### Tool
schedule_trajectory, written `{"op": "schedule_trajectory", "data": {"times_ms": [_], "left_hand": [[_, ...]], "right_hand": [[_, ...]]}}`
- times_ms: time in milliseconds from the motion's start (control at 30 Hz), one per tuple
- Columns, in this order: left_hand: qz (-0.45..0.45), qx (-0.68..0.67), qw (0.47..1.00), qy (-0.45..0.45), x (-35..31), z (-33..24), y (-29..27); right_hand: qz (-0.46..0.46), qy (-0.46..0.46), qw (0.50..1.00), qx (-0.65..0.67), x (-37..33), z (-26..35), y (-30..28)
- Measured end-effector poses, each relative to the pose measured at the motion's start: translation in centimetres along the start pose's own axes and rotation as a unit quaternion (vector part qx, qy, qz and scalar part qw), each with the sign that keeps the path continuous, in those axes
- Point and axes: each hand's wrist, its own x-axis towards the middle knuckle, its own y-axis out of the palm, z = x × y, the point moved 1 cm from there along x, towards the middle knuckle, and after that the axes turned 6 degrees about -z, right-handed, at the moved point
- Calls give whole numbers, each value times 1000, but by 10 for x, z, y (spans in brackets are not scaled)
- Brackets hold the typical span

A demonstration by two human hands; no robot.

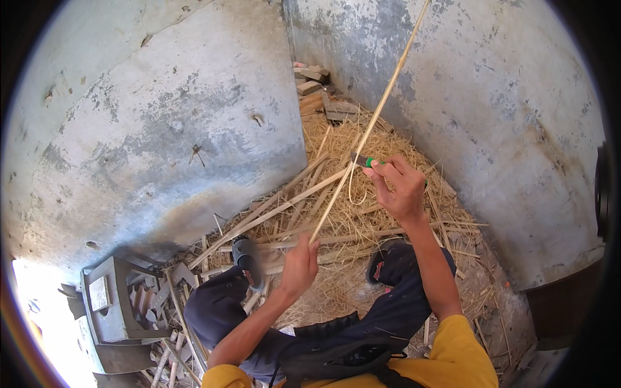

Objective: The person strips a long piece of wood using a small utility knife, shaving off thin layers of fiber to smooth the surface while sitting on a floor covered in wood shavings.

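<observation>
My left hand (300, 266) is closed around the lower end of a long, thin bamboo strip (388, 94), which slants up and away to the right past the top of the view. Higher along it, my right hand (403, 189) grips a knife (369, 162) with a green and black handle. Its dark blade end meets the strip from the right; the cutting edge is too small to make out. A thin pale shaving (352, 191) curls down in a loop beside the strip, below the blade.
A heap of straw-like shavings (388, 145) fills the corner between two peeling walls (213, 110). Split bamboo lengths (284, 205) lie across the floor before my feet. Bricks (310, 81) sit in the far corner. A grey box-like frame (119, 304) with scraps stands at left.
</observation>
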Motion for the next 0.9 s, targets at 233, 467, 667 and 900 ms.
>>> {"op": "schedule_trajectory", "data": {"times_ms": [233,467,667,900], "left_hand": [[-11,11,1000,-1,-3,13,2],[-13,18,1000,-4,-9,26,9],[7,23,999,-29,-21,36,14],[45,24,997,-62,-45,58,25]], "right_hand": [[15,-2,1000,-12,1,-3,5],[-11,-1,1000,-25,5,-15,5],[-26,-8,998,-63,2,-39,3],[-87,81,989,-87,16,-69,-13]]}}
